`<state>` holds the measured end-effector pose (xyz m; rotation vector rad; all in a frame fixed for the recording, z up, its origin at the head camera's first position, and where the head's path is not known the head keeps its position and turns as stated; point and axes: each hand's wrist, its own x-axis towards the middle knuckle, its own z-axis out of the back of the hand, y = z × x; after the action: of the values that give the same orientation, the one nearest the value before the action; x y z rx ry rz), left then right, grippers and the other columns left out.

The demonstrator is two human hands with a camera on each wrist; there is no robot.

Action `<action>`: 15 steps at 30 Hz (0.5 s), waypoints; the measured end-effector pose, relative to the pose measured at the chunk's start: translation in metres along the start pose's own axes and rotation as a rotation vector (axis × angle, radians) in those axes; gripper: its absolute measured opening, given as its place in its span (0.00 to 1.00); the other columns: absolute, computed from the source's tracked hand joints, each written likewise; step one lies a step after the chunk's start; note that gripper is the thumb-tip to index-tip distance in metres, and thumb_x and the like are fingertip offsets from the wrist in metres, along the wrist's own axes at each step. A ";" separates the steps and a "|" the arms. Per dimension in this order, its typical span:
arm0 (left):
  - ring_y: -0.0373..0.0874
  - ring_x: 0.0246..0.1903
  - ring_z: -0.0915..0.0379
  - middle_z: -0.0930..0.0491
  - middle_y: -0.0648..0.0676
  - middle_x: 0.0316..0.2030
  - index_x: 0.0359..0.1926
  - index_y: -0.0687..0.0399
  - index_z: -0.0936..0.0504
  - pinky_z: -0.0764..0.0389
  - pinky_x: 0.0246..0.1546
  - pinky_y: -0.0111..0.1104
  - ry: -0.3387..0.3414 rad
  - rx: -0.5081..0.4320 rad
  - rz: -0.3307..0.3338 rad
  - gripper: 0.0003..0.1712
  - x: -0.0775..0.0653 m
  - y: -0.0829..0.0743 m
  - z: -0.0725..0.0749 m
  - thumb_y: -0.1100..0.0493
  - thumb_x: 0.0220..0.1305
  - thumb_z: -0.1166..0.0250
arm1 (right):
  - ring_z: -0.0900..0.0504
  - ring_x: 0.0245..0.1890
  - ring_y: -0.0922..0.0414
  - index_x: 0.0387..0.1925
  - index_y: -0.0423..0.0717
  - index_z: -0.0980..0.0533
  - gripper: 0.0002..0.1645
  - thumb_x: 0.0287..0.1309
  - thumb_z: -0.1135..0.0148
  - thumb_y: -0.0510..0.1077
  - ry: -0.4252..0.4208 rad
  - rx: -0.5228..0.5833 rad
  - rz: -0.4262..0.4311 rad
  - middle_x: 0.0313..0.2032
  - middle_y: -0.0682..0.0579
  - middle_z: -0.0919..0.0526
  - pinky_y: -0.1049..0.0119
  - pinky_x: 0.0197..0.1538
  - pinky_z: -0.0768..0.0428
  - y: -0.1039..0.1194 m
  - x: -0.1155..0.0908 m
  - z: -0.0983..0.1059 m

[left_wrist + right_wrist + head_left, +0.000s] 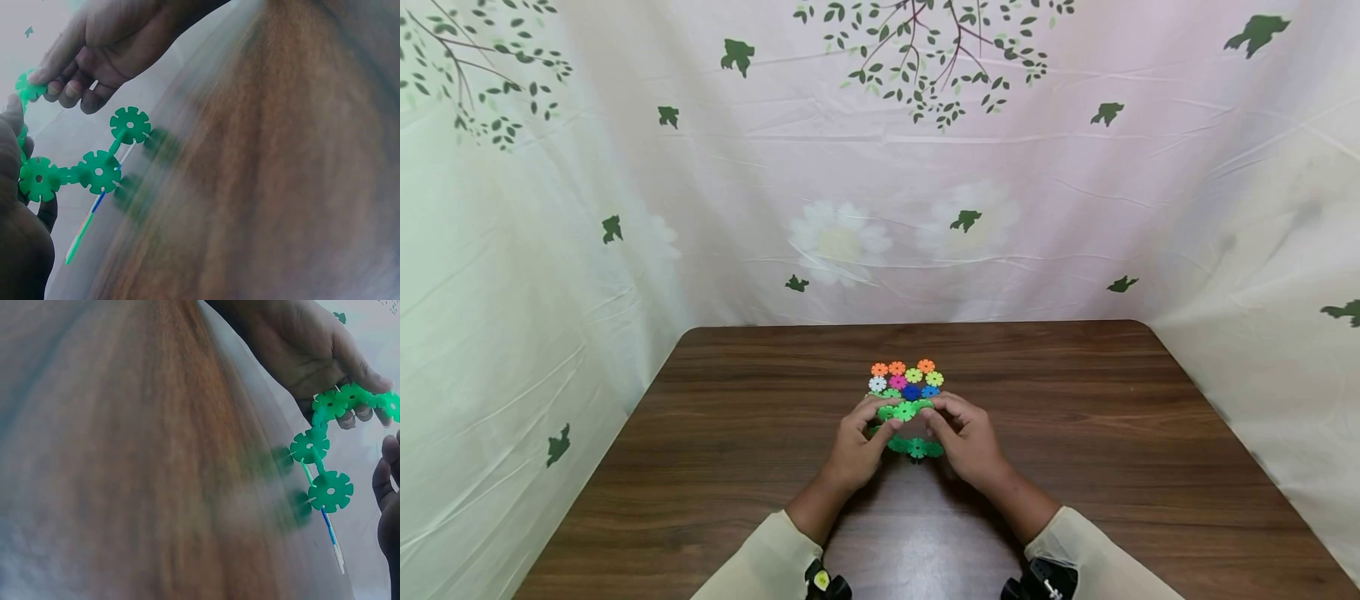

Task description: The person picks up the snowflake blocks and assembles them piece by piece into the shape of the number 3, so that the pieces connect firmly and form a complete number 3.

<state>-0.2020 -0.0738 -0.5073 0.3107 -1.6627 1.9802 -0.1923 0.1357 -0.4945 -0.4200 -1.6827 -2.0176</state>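
Observation:
A strip of bright green notched plastic discs (905, 411) spans both hands. My left hand (856, 450) pinches its left part between thumb and fingers, as the right wrist view confirms with the left hand (306, 350) over several discs. On the other side my right hand (973, 437) grips the right end; in the left wrist view that hand (131, 44) holds a disc (31, 87) at its fingertips. More linked green discs (917, 450) curve below, nearer me, low over the table. Beyond the hands, joined flower-shaped discs (912, 392) form a flat multicoloured panel, partly covered by the fingers.
The dark wood table (737, 467) has rounded far corners. A pale curtain (925, 167) with leaves, birds and flowers hangs behind and on both sides. Black wrist devices (827, 579) sit at the cream sleeves (767, 558).

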 end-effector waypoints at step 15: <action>0.36 0.48 0.19 0.13 0.66 0.48 0.57 0.67 0.11 0.15 0.44 0.28 -0.008 -0.058 -0.057 0.13 -0.001 0.002 -0.001 0.69 0.75 0.33 | 0.20 0.20 0.49 0.32 0.35 0.17 0.12 0.71 0.38 0.23 -0.015 -0.076 0.075 0.22 0.44 0.18 0.69 0.25 0.20 0.002 0.000 -0.003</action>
<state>-0.2024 -0.0729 -0.5098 0.3417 -1.6939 1.8879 -0.1905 0.1325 -0.4934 -0.5173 -1.5794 -2.0332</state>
